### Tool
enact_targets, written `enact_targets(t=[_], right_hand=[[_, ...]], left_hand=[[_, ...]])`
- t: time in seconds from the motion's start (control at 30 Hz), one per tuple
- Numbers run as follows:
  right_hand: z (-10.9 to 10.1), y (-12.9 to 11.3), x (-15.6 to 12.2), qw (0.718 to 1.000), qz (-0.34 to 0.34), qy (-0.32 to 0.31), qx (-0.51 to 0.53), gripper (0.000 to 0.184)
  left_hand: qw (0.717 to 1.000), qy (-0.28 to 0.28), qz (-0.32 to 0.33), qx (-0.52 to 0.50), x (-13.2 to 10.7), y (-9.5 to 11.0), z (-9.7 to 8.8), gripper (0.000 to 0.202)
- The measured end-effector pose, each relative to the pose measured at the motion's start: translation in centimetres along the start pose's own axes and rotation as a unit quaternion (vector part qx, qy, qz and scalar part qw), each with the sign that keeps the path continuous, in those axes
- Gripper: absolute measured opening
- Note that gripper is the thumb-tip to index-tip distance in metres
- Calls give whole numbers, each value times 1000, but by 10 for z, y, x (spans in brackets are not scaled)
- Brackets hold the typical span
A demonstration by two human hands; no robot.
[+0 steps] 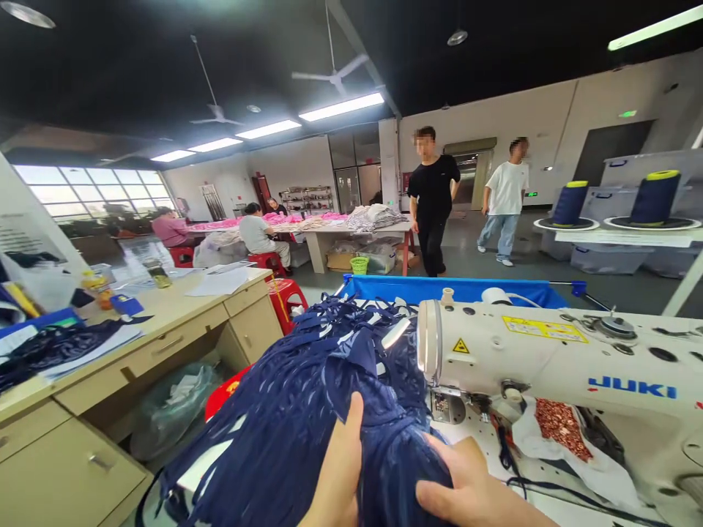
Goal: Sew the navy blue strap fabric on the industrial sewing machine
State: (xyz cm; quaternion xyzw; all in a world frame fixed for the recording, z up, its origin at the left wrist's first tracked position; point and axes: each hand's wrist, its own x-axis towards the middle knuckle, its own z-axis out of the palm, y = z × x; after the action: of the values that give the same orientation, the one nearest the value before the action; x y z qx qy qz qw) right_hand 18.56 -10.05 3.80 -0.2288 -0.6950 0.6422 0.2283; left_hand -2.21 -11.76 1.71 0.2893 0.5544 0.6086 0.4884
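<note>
A large heap of navy blue fabric strips [307, 395] lies on the sewing table in front of me, left of a white JUKI sewing machine [560, 359]. My left hand [337, 476] presses on the near side of the heap, thumb up, fingers hidden in the cloth. My right hand [469, 483] lies flat on the heap's right edge with its fingers stretched toward the left hand. Both hands touch the navy fabric near the machine's needle end [447, 406].
A beige desk with drawers [137, 359] stands at left, with papers and navy cloth on it. A blue bin [455, 289] sits behind the machine. Two people [433, 197] walk in the aisle beyond. Seated workers [258, 234] sit at a far table. Thread cones [656, 197] stand at right.
</note>
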Motion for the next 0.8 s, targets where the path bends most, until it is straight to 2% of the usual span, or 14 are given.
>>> enact_targets(t=[0.03,0.1,0.2,0.33,0.43,0.57,0.7,0.8], right_hand=[[-2,-1,1,1000,8,8,6,78],[-8,0,3,996,46,38,-59,70],[-20,8,6,969,125,70,-201,71],[-32,21,11,932,124,123,-319,74],[-35,24,12,915,125,117,-365,68],[-35,32,11,910,136,97,-380,64],[-33,50,15,899,142,130,-393,65],[-30,62,19,897,148,146,-391,64]], left_hand=[[999,-2,-9,-48,4,4,7,46],[993,-6,-24,-118,16,15,19,47],[991,-9,-5,-134,37,24,32,62],[992,-21,126,-14,68,14,49,62],[970,-29,219,104,88,-4,60,57],[949,-50,234,206,105,-21,72,53],[923,-90,274,257,112,-17,85,51],[910,-111,307,254,116,-13,98,49]])
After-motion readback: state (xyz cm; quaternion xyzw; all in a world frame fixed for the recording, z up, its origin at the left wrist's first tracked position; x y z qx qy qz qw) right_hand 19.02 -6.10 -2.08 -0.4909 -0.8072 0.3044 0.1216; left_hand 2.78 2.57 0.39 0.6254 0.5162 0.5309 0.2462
